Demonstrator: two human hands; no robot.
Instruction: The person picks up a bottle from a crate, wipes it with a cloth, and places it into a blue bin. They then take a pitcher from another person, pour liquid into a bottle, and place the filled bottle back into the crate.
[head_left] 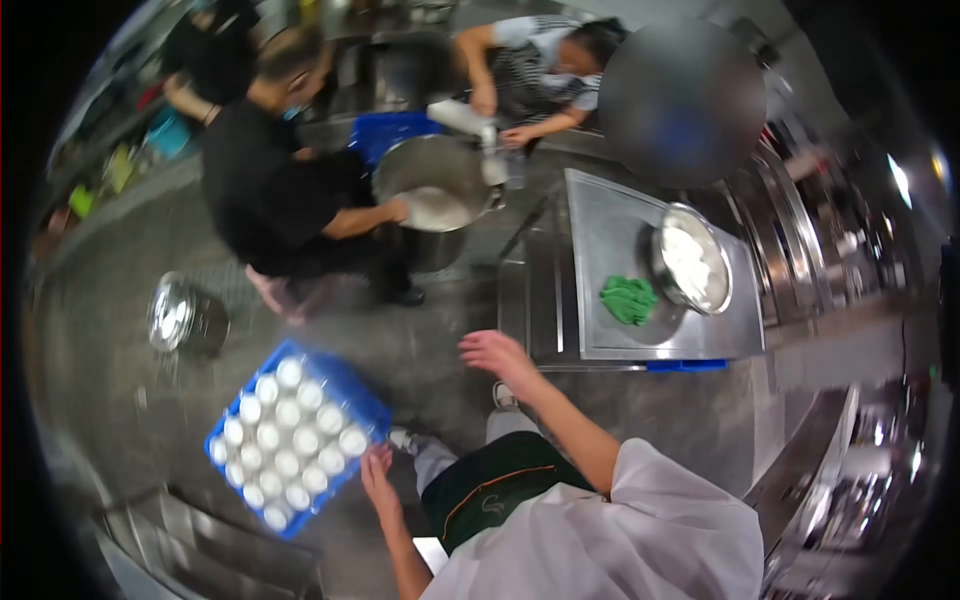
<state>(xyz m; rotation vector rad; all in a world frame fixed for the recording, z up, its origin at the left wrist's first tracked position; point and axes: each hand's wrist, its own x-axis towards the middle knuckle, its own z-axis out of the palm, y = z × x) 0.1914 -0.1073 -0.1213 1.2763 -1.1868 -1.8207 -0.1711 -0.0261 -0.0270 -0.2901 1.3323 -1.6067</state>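
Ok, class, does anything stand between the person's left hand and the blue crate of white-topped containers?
Nothing visible does: the left hand is right by the edge of the blue crate, though whether the fingers touch it cannot be told.

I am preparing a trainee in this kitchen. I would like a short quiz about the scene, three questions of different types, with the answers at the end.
1. True or false: on the metal table, the green cloth lies beside the metal bowl.
2. The wearer's left hand is nearest to: A) the green cloth; B) the blue crate; C) the metal bowl.
3. Fill in the colour: the contents of the metal bowl are ____.

Key: 1. True; 2. B; 3. white.
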